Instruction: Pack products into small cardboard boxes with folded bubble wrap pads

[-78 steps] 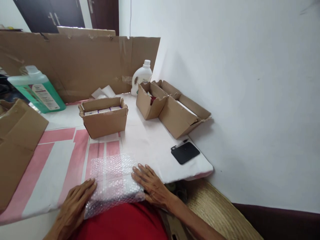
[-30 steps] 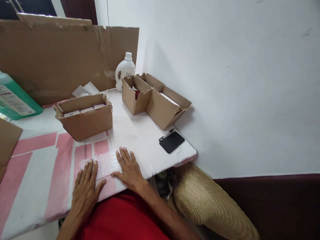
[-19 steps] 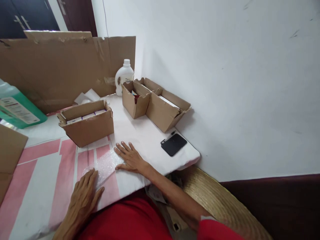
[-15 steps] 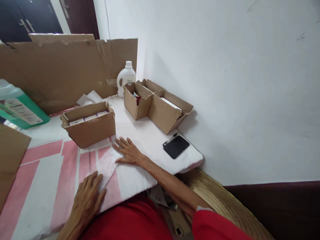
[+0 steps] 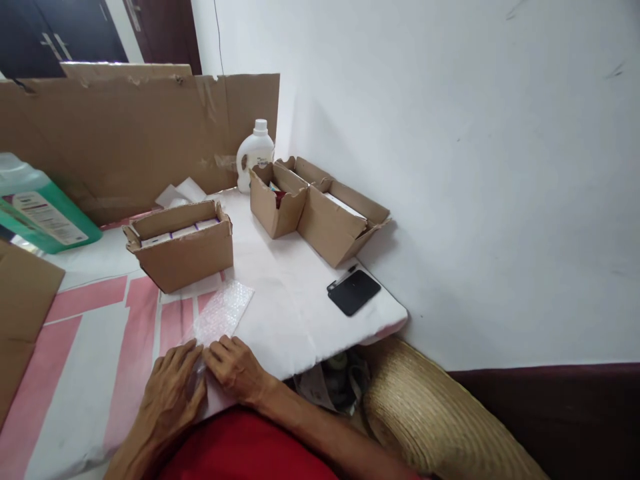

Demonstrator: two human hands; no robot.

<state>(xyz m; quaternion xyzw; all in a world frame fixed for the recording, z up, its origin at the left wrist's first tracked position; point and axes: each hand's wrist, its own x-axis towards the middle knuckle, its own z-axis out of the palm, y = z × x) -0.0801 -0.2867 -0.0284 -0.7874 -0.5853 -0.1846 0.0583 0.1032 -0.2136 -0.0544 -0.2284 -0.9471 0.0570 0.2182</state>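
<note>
A folded strip of clear bubble wrap lies on the pink and white table cover, pointing away from me towards an open cardboard box with small white packs inside. My left hand and my right hand meet at the near end of the wrap. Both hands have fingers curled and pressed onto that end.
Two more open cardboard boxes stand by the white wall, a white bottle behind them. A black phone lies near the table's right edge. A green jug is at left; a cardboard sheet stands behind. A straw hat sits below the table.
My right hand has come back from the far end of the bubble wrap to its near end, beside my left hand. The wrap now lies uncovered along most of its length.
</note>
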